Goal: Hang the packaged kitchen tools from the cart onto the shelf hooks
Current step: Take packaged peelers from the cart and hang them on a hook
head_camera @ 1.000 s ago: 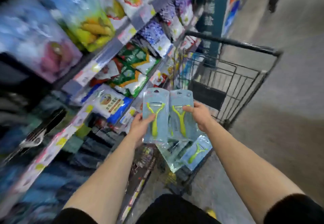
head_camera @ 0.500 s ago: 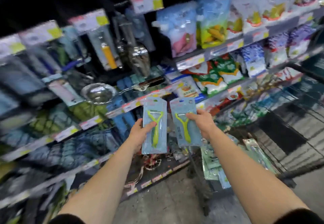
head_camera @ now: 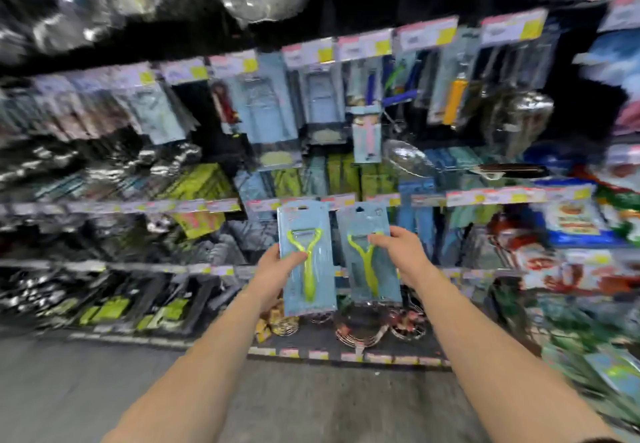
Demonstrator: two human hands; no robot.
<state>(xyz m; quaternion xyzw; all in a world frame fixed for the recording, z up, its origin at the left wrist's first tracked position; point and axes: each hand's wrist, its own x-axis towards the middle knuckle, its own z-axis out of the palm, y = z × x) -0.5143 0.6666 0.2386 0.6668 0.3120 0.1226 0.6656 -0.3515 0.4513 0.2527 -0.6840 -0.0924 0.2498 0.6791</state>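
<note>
Holding: my left hand (head_camera: 277,266) grips the left pack (head_camera: 306,290) by its left edge, thumb across the front. My right hand (head_camera: 398,252) pinches the right pack (head_camera: 372,283) by its right edge, fingers over the peeler head. So both hands are grasping, one pack each.
Where: both packs are up in the air in front of the shelf (head_camera: 485,197), side by side. Neither is on a hook yet.
Gap between packs: inner edges are very close, can't tell if they touch.
Long axis: roughly vertical on both, tops leaning a touch to the left.
Pointing: hang-hole end up, Y-shaped peeler head above, green handle down, printed fronts facing me.
Risk, no spare hand: with a pack in each hand, I reckon nothing is free to steady a hook or push the hung packs (head_camera: 273,110) aside.
Risk, missing the hook: the view is blurry and I can't make out the hooks behind the price tags (head_camera: 429,35). The small hole could easily slide past the tip.
Risk, edge grip: holding by one side only, a pack could swivel or slip if its top catches on something.
Risk, knock-off: pushing in at a tilt might bump neighbouring packs off their pegs.
Risk, wrong peg: I can't pick out a matching peeler row, so one could go on the wrong peg.
</note>
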